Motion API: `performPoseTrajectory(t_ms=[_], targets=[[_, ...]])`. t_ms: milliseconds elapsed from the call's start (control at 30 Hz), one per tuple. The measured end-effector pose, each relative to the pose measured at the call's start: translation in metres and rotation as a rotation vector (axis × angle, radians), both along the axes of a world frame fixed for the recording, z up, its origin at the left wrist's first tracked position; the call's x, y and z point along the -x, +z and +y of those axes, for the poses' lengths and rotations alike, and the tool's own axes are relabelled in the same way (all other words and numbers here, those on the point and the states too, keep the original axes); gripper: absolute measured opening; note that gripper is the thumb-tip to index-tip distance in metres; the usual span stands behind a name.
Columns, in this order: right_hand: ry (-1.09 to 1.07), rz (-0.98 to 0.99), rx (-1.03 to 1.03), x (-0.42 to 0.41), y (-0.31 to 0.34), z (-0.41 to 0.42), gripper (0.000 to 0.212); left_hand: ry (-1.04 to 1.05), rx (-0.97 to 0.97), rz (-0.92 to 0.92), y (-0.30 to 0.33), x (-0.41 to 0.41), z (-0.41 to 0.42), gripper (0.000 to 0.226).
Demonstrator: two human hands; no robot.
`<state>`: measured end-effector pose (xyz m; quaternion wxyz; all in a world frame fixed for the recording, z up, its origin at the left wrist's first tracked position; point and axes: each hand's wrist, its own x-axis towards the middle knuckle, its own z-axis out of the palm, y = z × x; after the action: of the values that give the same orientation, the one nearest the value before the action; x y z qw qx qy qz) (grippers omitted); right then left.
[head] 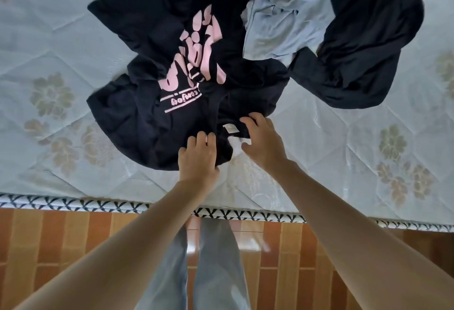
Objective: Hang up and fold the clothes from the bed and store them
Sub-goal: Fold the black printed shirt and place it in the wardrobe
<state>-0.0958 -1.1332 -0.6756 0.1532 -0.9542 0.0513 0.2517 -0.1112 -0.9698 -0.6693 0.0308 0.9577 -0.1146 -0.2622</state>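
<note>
I see the black T-shirt (152,103) with pink print crumpled on the bed (49,39), a light blue garment (275,27) and a dark garment (356,64) at 1 o'clock. My left hand (196,159) pinches its near edge; my right hand (262,142) hovers spread over the collar label (229,128), gripping nothing.

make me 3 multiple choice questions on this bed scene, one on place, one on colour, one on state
1. Where does the light blue garment lie relative to the black printed shirt?
A. to its right
B. under the mattress
C. on the floor

2. What colour is the shirt's print?
A. green
B. pink
C. yellow

3. How is the printed shirt lying?
A. on a hanger
B. neatly folded
C. crumpled, unfolded

Answers:
1 A, it lies farther right on the mattress.
2 B, large pink lettering shows on the black.
3 C, the cloth is bunched, with the left hand and right hand at its collar.
</note>
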Motion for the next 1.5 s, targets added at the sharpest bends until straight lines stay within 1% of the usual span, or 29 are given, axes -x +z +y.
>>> performPoseTrajectory(t_ms=[67, 167, 200, 267, 300, 367, 467, 533, 633, 767, 867, 933, 1067, 1233, 1333, 1400, 1500], targets=[[0.040, -0.072, 0.050, -0.001, 0.000, 0.000, 0.054, -0.042, 0.005, -0.047, -0.005, -0.002, 0.003, 0.062], [0.066, -0.139, 0.101, -0.009, 0.001, 0.000, 0.036, -0.070, 0.113, -0.134, -0.010, -0.005, 0.012, 0.037], [0.074, -0.145, 0.116, -0.011, 0.003, -0.001, 0.029, -0.049, 0.156, -0.115, -0.008, -0.007, 0.015, 0.029], [0.062, -0.136, 0.116, -0.015, 0.007, -0.003, 0.020, 0.075, 0.227, -0.076, -0.001, -0.015, 0.022, 0.014], [0.038, -0.125, 0.100, -0.015, 0.010, -0.004, 0.018, 0.137, 0.242, -0.051, 0.002, -0.018, 0.028, 0.011], [-0.030, -0.111, 0.069, -0.016, 0.020, -0.007, 0.016, 0.224, 0.305, -0.073, 0.011, -0.025, 0.043, 0.004], [-0.063, -0.150, 0.069, -0.020, 0.048, -0.011, 0.015, 0.342, 0.395, -0.152, 0.035, -0.039, 0.074, 0.009], [-0.057, -0.198, 0.072, -0.027, 0.074, -0.013, 0.014, 0.347, 0.462, -0.184, 0.060, -0.052, 0.094, 0.012], [-0.080, -0.279, 0.033, -0.045, 0.127, -0.008, 0.014, 0.307, 0.522, -0.254, 0.112, -0.078, 0.109, 0.012], [-0.104, -0.397, 0.024, -0.076, 0.213, 0.003, 0.015, 0.340, 0.572, -0.352, 0.196, -0.111, 0.117, 0.014], [-0.056, -0.503, 0.081, -0.095, 0.285, 0.005, 0.016, 0.306, 0.568, -0.401, 0.265, -0.128, 0.124, 0.015], [0.005, -0.597, 0.134, -0.106, 0.333, 0.004, 0.016, 0.282, 0.569, -0.443, 0.312, -0.136, 0.127, 0.023], [0.037, -0.762, 0.164, -0.124, 0.433, 0.001, 0.018, 0.249, 0.578, -0.587, 0.410, -0.153, 0.125, 0.018], [0.020, -0.897, 0.154, -0.134, 0.553, -0.004, 0.018, 0.224, 0.686, -0.687, 0.529, -0.166, 0.120, 0.021], [0.031, -0.975, 0.150, -0.134, 0.617, -0.006, 0.016, 0.229, 0.764, -0.693, 0.584, -0.172, 0.124, 0.020], [0.032, -1.030, 0.162, -0.131, 0.655, -0.006, 0.016, 0.199, 0.801, -0.723, 0.618, -0.172, 0.126, 0.023], [0.056, -1.108, 0.179, -0.123, 0.705, -0.002, 0.016, 0.155, 0.835, -0.760, 0.667, -0.162, 0.129, 0.020]])
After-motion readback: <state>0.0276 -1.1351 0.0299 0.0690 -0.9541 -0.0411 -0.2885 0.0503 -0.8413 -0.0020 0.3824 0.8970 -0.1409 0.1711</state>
